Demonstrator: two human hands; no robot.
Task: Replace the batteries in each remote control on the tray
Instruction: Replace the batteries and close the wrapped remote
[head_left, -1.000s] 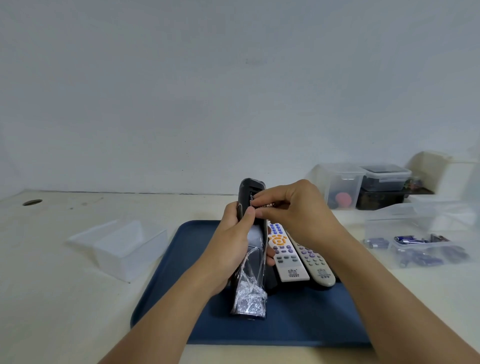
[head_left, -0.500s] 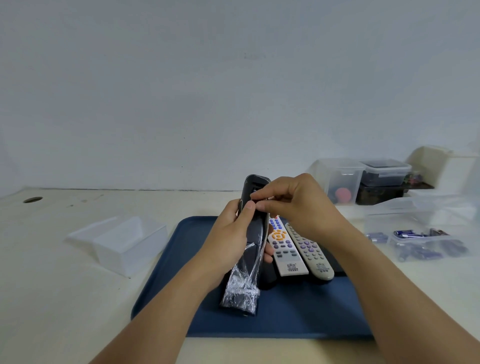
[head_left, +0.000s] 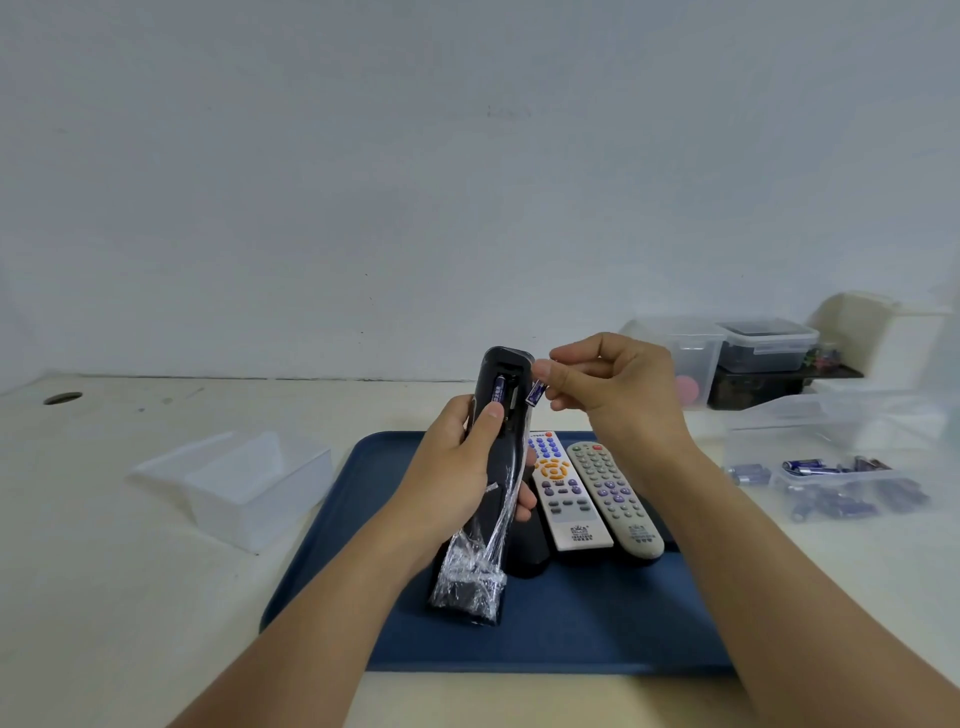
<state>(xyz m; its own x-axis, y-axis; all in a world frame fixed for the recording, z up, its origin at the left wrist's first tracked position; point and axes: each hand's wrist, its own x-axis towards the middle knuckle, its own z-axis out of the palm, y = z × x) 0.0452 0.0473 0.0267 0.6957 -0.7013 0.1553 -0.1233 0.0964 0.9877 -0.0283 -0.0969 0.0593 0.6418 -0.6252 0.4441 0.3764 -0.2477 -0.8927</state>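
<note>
Soft even light, perhaps slight edge distortion.

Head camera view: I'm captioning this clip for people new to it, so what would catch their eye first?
The black remote, partly wrapped in clear film, is held upright over the blue tray by the left hand; its open compartment shows one battery. Beside it, the right hand pinches a second battery. Two light remotes lie on the tray behind.

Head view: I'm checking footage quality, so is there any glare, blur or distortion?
Head view: soft even light; glare on the crinkled clear plastic wrap around the black remote; the far table edge bows from the wide-angle lens; the small blue battery looks slightly blurred.
</note>
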